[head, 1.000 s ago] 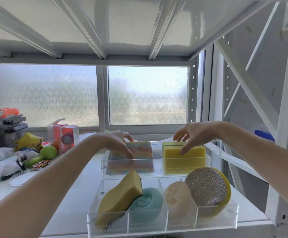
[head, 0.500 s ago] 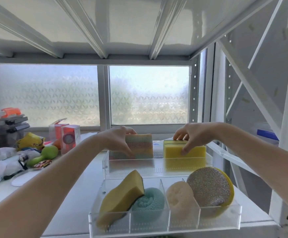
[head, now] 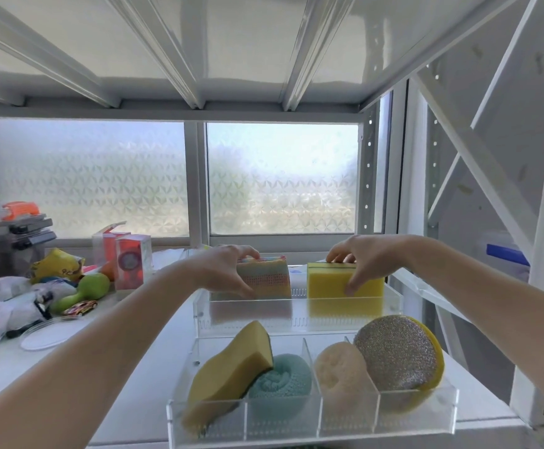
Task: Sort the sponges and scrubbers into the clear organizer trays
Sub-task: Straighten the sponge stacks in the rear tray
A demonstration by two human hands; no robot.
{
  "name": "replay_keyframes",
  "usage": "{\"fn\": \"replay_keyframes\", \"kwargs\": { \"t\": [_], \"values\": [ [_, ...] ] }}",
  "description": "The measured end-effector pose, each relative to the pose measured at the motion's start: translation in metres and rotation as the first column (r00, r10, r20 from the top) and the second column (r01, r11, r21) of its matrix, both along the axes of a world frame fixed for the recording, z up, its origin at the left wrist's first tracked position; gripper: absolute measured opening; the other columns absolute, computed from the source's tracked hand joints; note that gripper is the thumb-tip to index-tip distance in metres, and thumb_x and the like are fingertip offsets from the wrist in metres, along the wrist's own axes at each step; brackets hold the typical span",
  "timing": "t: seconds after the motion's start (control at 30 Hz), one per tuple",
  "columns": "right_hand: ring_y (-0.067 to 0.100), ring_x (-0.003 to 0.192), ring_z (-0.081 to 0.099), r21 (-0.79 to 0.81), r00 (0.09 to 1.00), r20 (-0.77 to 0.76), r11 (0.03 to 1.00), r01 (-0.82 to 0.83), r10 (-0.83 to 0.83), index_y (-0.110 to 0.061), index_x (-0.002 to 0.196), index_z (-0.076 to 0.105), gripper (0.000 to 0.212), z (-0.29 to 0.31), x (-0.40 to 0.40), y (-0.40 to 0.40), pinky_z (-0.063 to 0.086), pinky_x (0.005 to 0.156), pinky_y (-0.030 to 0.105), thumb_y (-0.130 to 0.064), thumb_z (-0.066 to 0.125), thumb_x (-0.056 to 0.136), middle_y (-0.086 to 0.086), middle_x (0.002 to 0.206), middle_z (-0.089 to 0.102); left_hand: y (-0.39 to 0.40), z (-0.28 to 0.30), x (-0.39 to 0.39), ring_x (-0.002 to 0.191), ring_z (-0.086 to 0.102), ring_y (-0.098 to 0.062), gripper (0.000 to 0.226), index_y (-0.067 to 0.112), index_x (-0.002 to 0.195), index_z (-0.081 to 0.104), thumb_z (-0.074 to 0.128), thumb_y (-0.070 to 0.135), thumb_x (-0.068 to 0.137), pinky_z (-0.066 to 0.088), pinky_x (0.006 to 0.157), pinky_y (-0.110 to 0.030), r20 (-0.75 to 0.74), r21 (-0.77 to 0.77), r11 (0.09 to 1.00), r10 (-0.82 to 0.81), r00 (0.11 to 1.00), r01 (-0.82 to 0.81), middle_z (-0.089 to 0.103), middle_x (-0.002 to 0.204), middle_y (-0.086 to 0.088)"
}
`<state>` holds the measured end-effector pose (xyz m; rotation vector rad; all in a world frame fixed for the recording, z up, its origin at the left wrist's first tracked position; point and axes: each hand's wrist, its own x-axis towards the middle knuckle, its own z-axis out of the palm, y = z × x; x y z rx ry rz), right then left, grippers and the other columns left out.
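Note:
Two clear organizer trays sit on the white shelf. Over the far tray [head: 296, 320] my left hand [head: 223, 270] grips a striped multicolour sponge [head: 269, 278], and my right hand [head: 359, 257] grips a yellow block sponge [head: 329, 283]; both sponges stand on edge, lifted partly above the rim. The near tray [head: 309, 424] has dividers and holds a curved yellow sponge [head: 228, 374], a teal knitted scrubber [head: 282, 384], a pale loofah pad [head: 340, 374] and a round silver scrubber [head: 393, 354] with a yellow back.
To the left lie plastic bags [head: 1, 299], a green toy [head: 86, 290], a yellow packet [head: 56, 264], clear boxes with orange contents [head: 128, 260] and a round clear lid [head: 50, 333]. A shelf panel hangs overhead. White rack posts [head: 542, 286] stand at the right.
Both hands have raised their sponges a little out of the far tray. The striped sponge now stands higher above the rim than a second ago.

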<state>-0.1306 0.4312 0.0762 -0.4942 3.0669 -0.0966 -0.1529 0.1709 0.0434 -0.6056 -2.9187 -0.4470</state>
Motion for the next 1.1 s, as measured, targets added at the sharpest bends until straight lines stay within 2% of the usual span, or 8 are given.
{"fn": "replay_keyframes", "kwargs": {
  "t": [0.33,0.47,0.57,0.73,0.9,1.1],
  "values": [
    [0.019,0.121,0.049,0.019,1.0,-0.004,1.0,0.001,-0.001,-0.022,0.141,0.038,0.073,-0.0023,-0.0012,0.0007,0.039,0.091,0.025,-0.023,0.074,0.078,0.0,0.139,0.048,0.0,0.0038,0.0018,0.106,0.056,-0.018,0.066,0.032,0.13,0.046,0.076,0.037,0.071,0.047,0.098,-0.035,0.045,0.015,1.0,-0.013,0.999,0.013,0.055,0.124,0.0],
    [0.019,0.124,0.047,0.018,1.0,0.005,1.0,-0.005,0.005,-0.023,0.142,0.036,0.076,-0.001,-0.0004,0.0018,0.04,0.099,0.029,-0.024,0.075,0.077,-0.001,0.141,0.046,-0.0038,0.0047,0.005,0.116,0.051,-0.015,0.082,0.034,0.14,0.034,0.077,0.037,0.07,0.041,0.101,-0.029,0.046,0.016,1.0,-0.025,0.999,0.024,0.048,0.134,0.006],
    [0.019,0.119,0.049,0.038,1.0,0.009,0.999,0.002,-0.002,-0.023,0.143,0.035,0.075,-0.0021,0.0001,0.0023,0.04,0.091,0.026,-0.024,0.074,0.078,0.001,0.14,0.046,-0.0052,0.0058,0.0053,0.12,0.05,-0.015,0.089,0.037,0.142,0.029,0.078,0.037,0.068,0.04,0.103,-0.03,0.051,-0.017,1.0,-0.024,0.998,0.025,0.048,0.139,0.005],
    [0.015,0.107,0.047,0.024,1.0,0.004,1.0,0.008,-0.008,-0.023,0.142,0.036,0.075,-0.0043,-0.0017,0.0024,0.04,0.085,0.025,-0.022,0.074,0.078,0.001,0.139,0.047,-0.0008,0.0072,0.0054,0.111,0.052,-0.017,0.078,0.041,0.136,0.038,0.077,0.035,0.069,0.043,0.101,-0.036,0.048,-0.081,0.997,-0.008,0.999,0.012,0.052,0.129,0.004],
    [0.018,0.12,0.049,0.014,1.0,0.007,1.0,0.0,0.0,-0.022,0.142,0.037,0.076,-0.0019,-0.002,0.0028,0.042,0.096,0.028,-0.024,0.076,0.076,0.0,0.14,0.047,-0.0008,0.007,0.0066,0.106,0.054,-0.017,0.073,0.038,0.134,0.041,0.076,0.031,0.07,0.045,0.099,-0.034,0.05,-0.08,0.997,-0.013,0.999,0.017,0.054,0.12,0.004],
    [0.02,0.119,0.05,0.027,1.0,0.0,1.0,0.006,-0.006,-0.024,0.141,0.037,0.075,-0.0034,-0.0027,0.002,0.043,0.093,0.028,-0.025,0.076,0.076,0.001,0.139,0.048,-0.0012,0.0082,0.0071,0.101,0.055,-0.014,0.07,0.037,0.132,0.043,0.076,0.031,0.071,0.046,0.094,-0.029,0.059,-0.06,0.998,-0.027,0.998,0.031,0.053,0.115,0.007]
  ]
}}
